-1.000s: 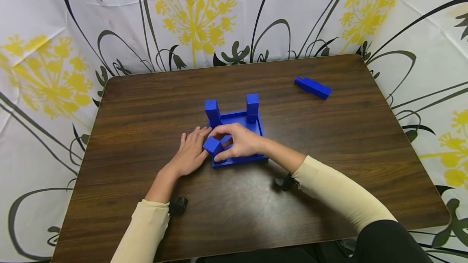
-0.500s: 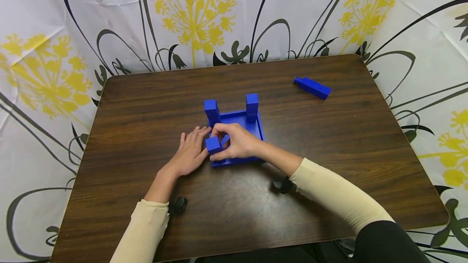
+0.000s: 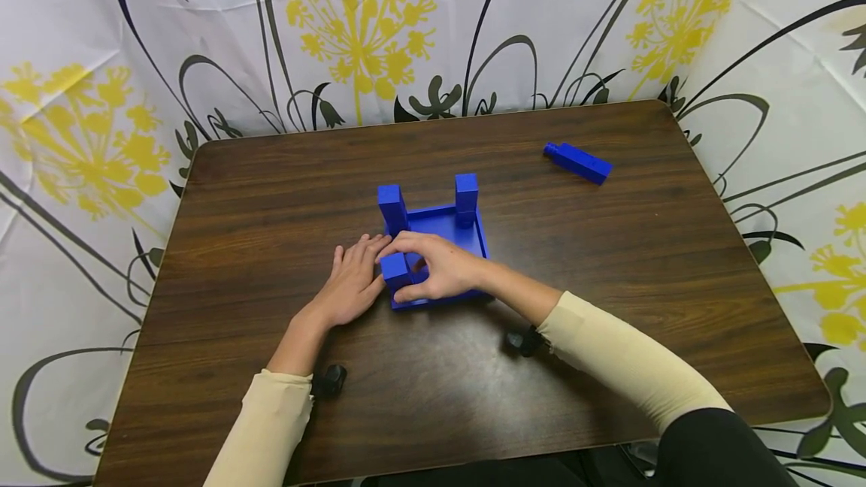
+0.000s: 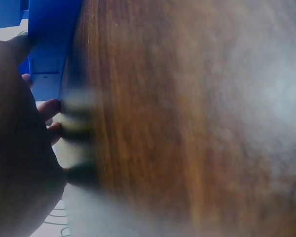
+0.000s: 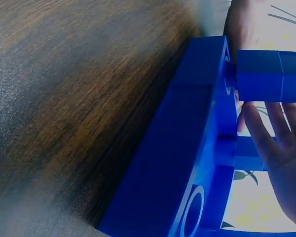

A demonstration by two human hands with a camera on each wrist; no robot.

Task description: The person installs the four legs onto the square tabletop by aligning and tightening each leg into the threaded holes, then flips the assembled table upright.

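Note:
A blue square tray-like base (image 3: 443,225) lies on the table, likely an upturned toy table's top. At its near-left corner stands a blue square leg (image 3: 395,267), held between the thumb and fingers of my right hand (image 3: 446,269). In the right wrist view this leg (image 5: 261,76) has its round peg at the corner socket, with a narrow neck showing between leg and base (image 5: 163,153). My left hand (image 3: 348,284) lies flat along the base's left side, fingers extended against it; in the left wrist view that hand (image 4: 19,143) is dark beside the base (image 4: 52,39).
Two more blue legs stand upright at the far corners: the far-left leg (image 3: 392,205) and the far-right leg (image 3: 467,198). A loose leg with a round peg (image 3: 579,162) lies at the back right of the brown wooden table (image 3: 609,269). In the right wrist view, the near-right socket (image 5: 192,212) shows bare.
The leg in my right hand has turned from a tilted, angled position to upright and square with the corner. My right fingers have shifted around it. My left hand has stayed in place.

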